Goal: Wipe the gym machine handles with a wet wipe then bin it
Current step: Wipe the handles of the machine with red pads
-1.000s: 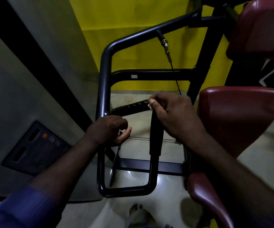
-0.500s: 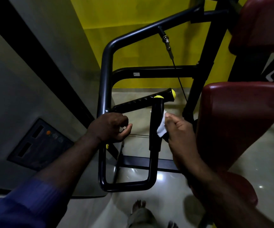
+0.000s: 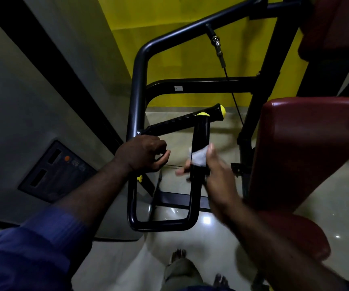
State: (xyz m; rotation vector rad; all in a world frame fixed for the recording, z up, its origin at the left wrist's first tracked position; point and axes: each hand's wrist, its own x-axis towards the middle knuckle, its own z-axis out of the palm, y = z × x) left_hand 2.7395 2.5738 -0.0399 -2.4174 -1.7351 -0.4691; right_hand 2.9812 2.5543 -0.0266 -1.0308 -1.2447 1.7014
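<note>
Two black handles with yellow end caps belong to the gym machine. The upright handle stands in the middle; the slanted handle runs behind it. A white wet wipe is wrapped around the lower part of the upright handle's grip. My right hand curls round that handle and presses the wipe onto it; the hand is motion-blurred. My left hand grips the black frame tube to the left, near the root of the slanted handle.
A dark red padded backrest and seat stand close on the right. A cable hangs behind the handles. A grey wall with a dark control panel is on the left. My bare feet are on the glossy floor below.
My right hand slid the wipe from the top of the upright handle down to its lower grip and now wraps round it. The left hand has kept its hold on the frame.
</note>
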